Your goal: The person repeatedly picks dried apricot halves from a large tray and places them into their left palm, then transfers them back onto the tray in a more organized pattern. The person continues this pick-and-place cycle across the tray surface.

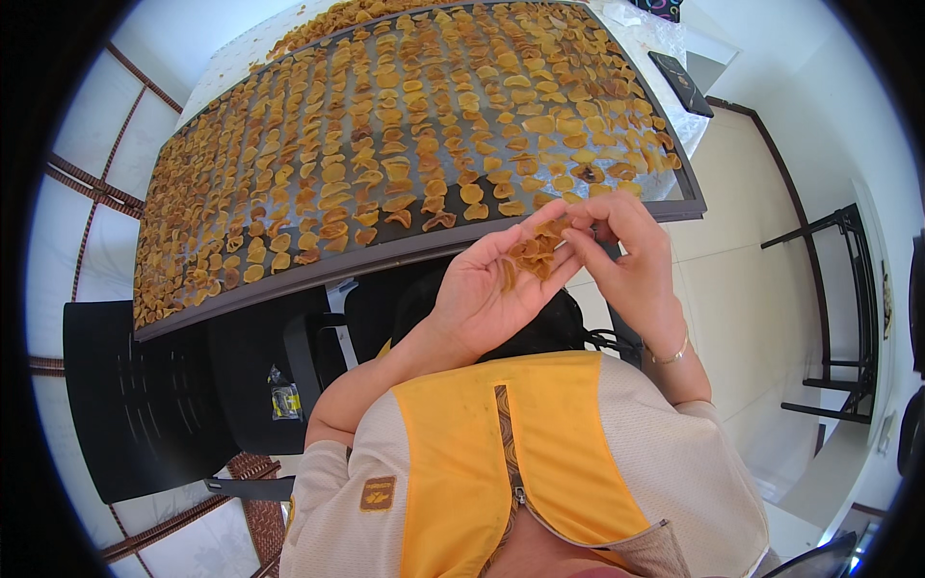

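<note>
My left hand [480, 289] is turned palm up, cupped around a small pile of dried yellow-brown slices [533, 254], perhaps dried fruit or root. Thumb and fingers of my right hand [627, 253] pinch a slice at the far edge of that pile. Both hands are above the near edge of a large dark-framed mesh screen [433, 249]. Rows of similar slices [390, 137] cover the mesh from left to right, some overlapping. One slice near the right end has a dark brown centre [587, 173].
A heap of loose slices [347, 22] lies beyond the screen on a white-covered table [231, 68]. A black phone [681, 83] rests at the table's right edge. Left of me stands a black chair [144, 404] with a small plastic packet [285, 397] on its seat. A black folded metal frame [856, 311] leans at the right wall.
</note>
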The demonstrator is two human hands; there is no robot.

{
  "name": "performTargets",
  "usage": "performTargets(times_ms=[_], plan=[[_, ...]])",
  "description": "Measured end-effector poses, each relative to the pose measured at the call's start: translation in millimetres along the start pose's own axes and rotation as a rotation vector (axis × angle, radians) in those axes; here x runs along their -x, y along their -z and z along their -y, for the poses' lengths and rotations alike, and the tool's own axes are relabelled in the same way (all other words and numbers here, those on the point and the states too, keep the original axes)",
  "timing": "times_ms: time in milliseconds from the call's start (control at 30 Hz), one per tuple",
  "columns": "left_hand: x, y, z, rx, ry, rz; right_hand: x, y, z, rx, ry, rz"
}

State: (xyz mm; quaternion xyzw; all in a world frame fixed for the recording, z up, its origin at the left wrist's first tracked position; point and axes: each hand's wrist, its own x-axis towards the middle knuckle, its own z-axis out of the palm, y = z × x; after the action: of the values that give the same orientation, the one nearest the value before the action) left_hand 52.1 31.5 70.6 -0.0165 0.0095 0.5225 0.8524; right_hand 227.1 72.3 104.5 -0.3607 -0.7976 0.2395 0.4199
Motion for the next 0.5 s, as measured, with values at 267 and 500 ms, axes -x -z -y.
performTargets(times_ms=[267,500], plan=[[1.0,3.8,-1.6,0.041,0.007,0.030,5.3,-3.8,1.7,-0.006,0.180,0.087],[1.7,1.7,-2.0,0.013,0.008,0.004,9.2,-3.9,3.5,-0.064,0.087,0.112]])
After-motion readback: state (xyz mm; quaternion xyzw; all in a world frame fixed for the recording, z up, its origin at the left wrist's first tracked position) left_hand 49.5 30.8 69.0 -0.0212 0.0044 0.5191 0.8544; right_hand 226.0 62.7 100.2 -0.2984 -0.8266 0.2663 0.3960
